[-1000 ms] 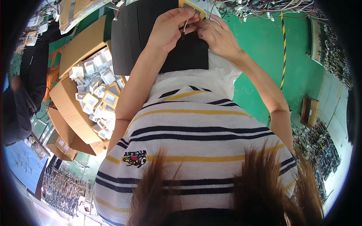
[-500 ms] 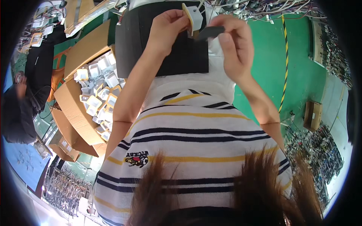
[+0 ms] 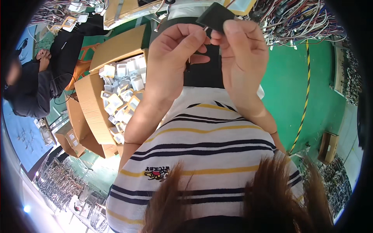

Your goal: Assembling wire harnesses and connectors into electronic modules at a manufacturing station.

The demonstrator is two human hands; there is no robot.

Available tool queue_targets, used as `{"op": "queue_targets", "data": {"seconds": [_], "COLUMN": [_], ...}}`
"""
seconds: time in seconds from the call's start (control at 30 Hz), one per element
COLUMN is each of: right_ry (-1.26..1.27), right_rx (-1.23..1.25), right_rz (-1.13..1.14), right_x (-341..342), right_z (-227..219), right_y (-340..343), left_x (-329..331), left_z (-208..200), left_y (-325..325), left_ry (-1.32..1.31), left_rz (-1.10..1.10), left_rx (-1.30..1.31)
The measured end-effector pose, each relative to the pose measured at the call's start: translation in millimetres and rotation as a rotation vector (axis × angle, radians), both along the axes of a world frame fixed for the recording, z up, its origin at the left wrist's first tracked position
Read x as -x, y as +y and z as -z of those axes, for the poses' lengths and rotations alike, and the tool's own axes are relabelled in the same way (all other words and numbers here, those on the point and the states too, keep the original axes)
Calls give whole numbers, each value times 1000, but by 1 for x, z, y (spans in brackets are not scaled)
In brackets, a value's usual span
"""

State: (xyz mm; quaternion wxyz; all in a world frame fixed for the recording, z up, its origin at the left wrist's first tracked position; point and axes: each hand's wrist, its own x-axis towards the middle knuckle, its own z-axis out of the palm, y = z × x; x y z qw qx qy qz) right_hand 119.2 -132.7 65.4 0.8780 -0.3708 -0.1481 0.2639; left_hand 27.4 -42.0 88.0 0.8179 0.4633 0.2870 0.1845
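My right hand pinches a flat black square piece by its near right corner, holding it tilted up in front of me. Close beside it, my left hand has thumb and index finger closed together just under the piece's near edge. A thin, light bit shows at those fingertips, too small to name. Beyond the black piece lies a white plastic housing with a yellow rim, partly cut off by the upper edge. Below my hands is a black surface over my lap.
An open cardboard box full of white, yellow-rimmed housings stands at my left. Bundles of wires hang at the upper right. Farther left a person in dark clothes sits by a blue table. A striped tape line crosses the green floor.
My left hand has let go of the white housing, which now lies beyond my hands. Both hands have come together at the black piece. The whole view has shifted.
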Motion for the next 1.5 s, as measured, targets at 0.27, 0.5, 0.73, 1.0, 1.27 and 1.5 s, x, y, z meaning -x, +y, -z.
{"op": "queue_targets", "data": {"seconds": [0.27, 0.5, 0.73, 1.0, 1.27, 1.5], "right_ry": [24, -1, 173, -479, -186, -245], "right_rx": [57, 50, 159, -154, -569, -570], "right_rz": [-7, 16, 72, 244, 77, 163], "right_x": [-1, 0, 11, 8, 2, 2], "right_z": [11, 18, 8, 18, 42, 46], "right_y": [3, 6, 16, 19, 37, 42], "left_x": [0, 2, 3, 5, 4, 3], "left_z": [7, 6, 7, 15, 9, 11], "left_y": [-4, -5, -7, -4, -7, -7], "left_ry": [-53, -89, -90, -102, -125, -131], "left_rz": [-58, -64, -89, -110, -88, -79], "left_rx": [26, -4, 11, 1, 26, 67]}}
